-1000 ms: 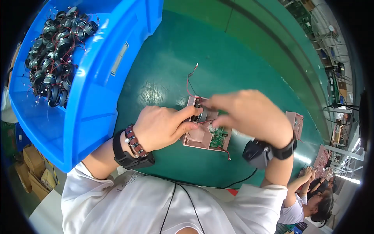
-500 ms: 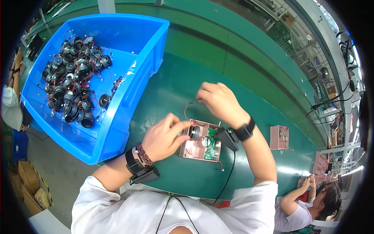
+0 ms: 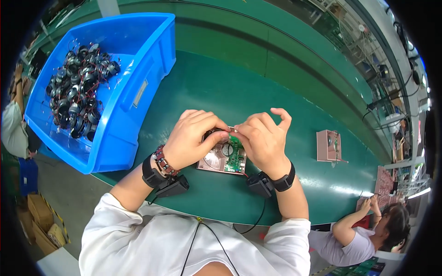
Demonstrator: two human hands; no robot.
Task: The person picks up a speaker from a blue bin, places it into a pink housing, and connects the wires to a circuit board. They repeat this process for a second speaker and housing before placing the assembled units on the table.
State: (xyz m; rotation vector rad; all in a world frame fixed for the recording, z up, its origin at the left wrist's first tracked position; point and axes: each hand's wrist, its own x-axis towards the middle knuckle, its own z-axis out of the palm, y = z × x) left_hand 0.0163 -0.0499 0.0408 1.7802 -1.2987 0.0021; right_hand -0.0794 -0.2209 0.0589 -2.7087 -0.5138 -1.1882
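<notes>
On the green worktable, a pink open box point(image 3: 212, 164) holds a green circuit board point(image 3: 235, 158) with a round part at its middle. My left hand point(image 3: 191, 138) lies over the box's left side and covers the speaker there; its thumb and forefinger are pinched at the far edge on what looks like the speaker wire. Meeting them from the right, my right hand point(image 3: 264, 140) pinches a small white connector point(image 3: 233, 129) between thumb and forefinger, little finger raised. The wire itself is mostly hidden by my fingers.
A large blue bin point(image 3: 124, 115) of black speakers point(image 3: 78, 87) with red wires stands at the left. Another pink box point(image 3: 323, 147) sits to the right. Beyond it, a co-worker point(image 3: 354, 239) handles something near more pink boxes point(image 3: 383, 181).
My right hand has come down and toward me, now pinching the connector beside my left fingers. My left hand has moved up over the speaker. The view has shifted slightly.
</notes>
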